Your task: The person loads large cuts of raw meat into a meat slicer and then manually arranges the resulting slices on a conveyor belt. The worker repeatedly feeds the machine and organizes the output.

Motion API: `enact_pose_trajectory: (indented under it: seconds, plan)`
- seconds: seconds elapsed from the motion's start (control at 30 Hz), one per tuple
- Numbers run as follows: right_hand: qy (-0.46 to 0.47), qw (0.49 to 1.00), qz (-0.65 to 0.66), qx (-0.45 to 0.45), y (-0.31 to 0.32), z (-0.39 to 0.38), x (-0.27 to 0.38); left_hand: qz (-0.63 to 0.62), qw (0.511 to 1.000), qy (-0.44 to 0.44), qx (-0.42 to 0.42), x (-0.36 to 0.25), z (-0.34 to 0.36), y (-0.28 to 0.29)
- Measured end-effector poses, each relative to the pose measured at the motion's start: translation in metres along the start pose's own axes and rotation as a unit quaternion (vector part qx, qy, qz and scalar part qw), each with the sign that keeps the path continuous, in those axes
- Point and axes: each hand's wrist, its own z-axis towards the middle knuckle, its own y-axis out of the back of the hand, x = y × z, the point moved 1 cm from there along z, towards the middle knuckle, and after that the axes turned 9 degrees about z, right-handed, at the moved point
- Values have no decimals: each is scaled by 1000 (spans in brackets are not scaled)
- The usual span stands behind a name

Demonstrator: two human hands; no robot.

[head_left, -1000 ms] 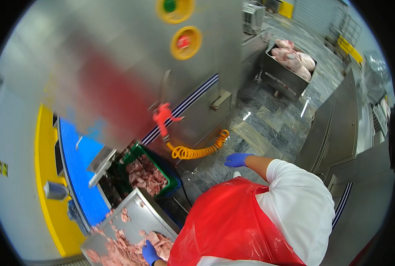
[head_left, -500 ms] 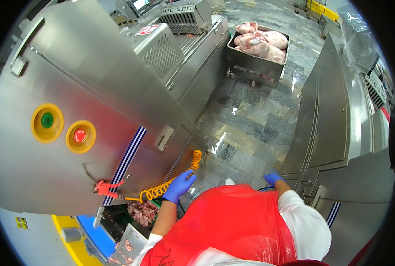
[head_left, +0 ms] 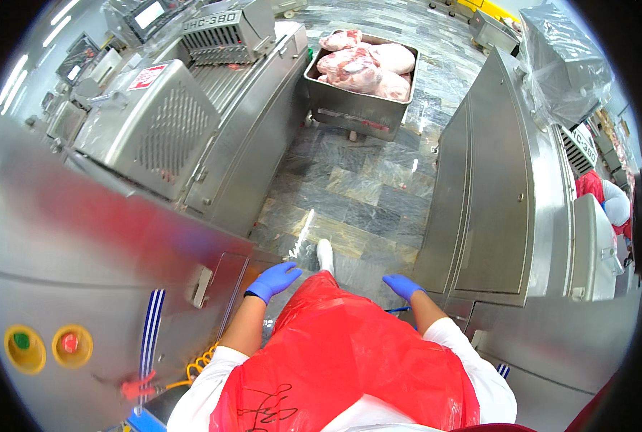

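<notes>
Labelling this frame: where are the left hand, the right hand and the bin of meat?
left hand point(head_left: 274, 279), head view, back of the gloved hand
right hand point(head_left: 401, 285), head view, back of the glove
bin of meat point(head_left: 349, 108), head view, front wall

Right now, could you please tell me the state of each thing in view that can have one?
Left hand: blue-gloved, empty, fingers spread, close to the steel machine, contact unclear.
Right hand: blue-gloved, empty, holding nothing.
Steel bin: on the floor, heaped with raw meat.
Steel cabinet: doors closed.
Plastic-wrapped unit: covered.
Red apron: worn over white sleeves.
Orange coiled cable: hanging slack by the machine.
</notes>
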Motion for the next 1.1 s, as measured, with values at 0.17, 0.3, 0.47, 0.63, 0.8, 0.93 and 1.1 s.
enact_pose_trajectory:
  seconds: [0.17,0.3,0.47,0.63,0.8,0.93,1.1]
  plan:
    - [26,1000,-5,-14,75,81,103,-78,997,-13,-13,11,92,26]
    - [56,995,-74,34,126,128,195,-120,992,-2,-29,9,155,68]
    - [95,980,-163,64,206,197,245,-210,972,10,-101,-20,242,148]
    - [111,992,-31,-56,297,280,225,-165,982,-2,-88,-80,302,246]
    - [-27,962,259,-80,397,359,237,-217,973,4,-81,-73,391,294]
    - [-31,890,438,-123,489,431,254,-371,925,66,-59,-101,457,330]
    - [-50,800,591,-88,605,531,290,-531,830,158,-70,-139,551,376]
